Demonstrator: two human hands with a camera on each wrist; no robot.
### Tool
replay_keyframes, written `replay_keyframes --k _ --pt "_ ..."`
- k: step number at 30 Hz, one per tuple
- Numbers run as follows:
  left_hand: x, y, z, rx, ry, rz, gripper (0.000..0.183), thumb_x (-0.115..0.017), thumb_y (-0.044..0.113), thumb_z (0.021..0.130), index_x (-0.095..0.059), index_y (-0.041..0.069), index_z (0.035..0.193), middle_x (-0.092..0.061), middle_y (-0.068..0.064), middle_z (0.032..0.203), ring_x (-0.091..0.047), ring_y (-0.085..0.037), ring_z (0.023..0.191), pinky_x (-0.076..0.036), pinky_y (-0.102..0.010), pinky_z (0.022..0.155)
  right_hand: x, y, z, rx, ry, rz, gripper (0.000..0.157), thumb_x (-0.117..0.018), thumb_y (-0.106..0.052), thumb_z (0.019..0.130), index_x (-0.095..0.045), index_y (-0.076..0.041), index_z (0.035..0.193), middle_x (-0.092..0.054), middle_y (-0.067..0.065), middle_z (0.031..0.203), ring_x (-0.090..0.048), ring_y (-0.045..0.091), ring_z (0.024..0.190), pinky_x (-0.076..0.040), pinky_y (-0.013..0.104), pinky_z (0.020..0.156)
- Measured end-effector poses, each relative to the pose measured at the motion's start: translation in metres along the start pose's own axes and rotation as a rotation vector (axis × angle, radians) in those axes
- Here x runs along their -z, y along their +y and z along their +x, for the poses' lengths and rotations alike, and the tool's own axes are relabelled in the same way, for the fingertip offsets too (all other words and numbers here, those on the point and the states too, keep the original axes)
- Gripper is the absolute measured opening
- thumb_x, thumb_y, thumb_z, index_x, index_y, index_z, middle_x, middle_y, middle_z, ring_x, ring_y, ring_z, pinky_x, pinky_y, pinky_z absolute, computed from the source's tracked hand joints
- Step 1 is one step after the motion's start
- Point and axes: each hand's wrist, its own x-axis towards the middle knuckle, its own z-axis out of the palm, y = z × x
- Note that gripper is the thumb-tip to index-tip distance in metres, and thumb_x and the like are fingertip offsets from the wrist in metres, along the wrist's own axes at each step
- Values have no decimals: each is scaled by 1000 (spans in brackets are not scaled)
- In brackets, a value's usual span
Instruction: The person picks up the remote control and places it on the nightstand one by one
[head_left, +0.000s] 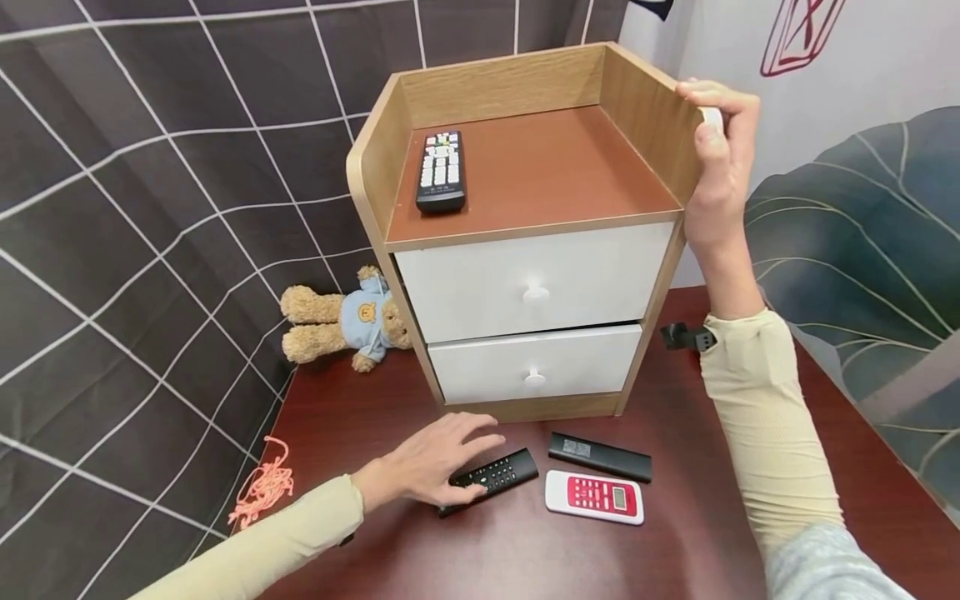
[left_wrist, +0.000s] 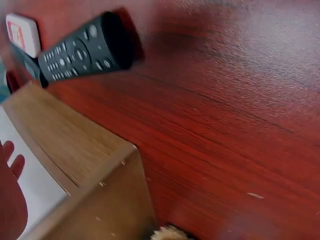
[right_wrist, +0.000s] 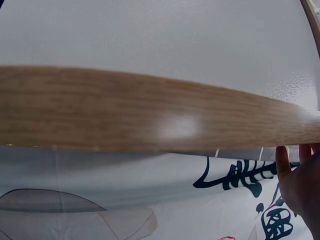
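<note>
My left hand (head_left: 442,458) hovers over a black remote control (head_left: 517,468) on the table, fingers spread and thumb near its lower end. Beside that remote lie a second black remote (head_left: 611,458), face down, and a white-and-red remote (head_left: 596,497) with a small display. A wooden cabinet (head_left: 502,79) with two white drawers stands behind them. High on its right side panel, my right hand (head_left: 720,158) holds the edge, fingertips over the top and thumb at the front. In the right wrist view, part of that hand (right_wrist: 302,190) is hidden by the panel.
Another black remote (head_left: 441,171) lies on the cabinet's brown top. A teddy bear (head_left: 360,321) in a blue shirt lies left of the cabinet. Pink string (head_left: 262,483) is bunched at the table's left edge. Dark checked curtain (head_left: 150,208) hangs along the left and back.
</note>
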Motion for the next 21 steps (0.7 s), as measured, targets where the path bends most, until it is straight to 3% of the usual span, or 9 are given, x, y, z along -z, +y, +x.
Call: replay_keyframes --k 4,13,17,21 --pt "-7 -1 -14 87 -10 -11 82 -72 55 79 -45 11 144 -50 -13 140 -55 -22 120 -46 -35 101 -1 2 1 3 -1 15 24 -43 -13 87 -56 -9 107 -60 3 118 -47 25 124 -32 28 107" --pt "-30 8 -43 133 -147 17 90 -65 73 77 -49 12 140 -54 -3 122 -53 -14 99 -47 -30 85 -1 1 3 -1 8 19 23 -44 -13 87 -56 -9 107 -61 3 118 -47 25 124 -32 27 108" --pt "-37 10 -51 169 -171 59 85 -63 75 78 -51 12 135 -51 0 110 -50 -12 90 -47 -29 81 0 1 3 2 6 20 23 -44 -13 87 -56 -9 107 -61 4 118 -47 25 124 -32 28 108" --pt "-48 19 -57 235 -206 49 73 -58 70 85 -52 13 131 -49 2 106 -48 -10 88 -48 -28 80 2 3 0 5 -1 14 24 -44 -14 88 -56 -9 107 -61 4 119 -47 25 124 -31 29 108"
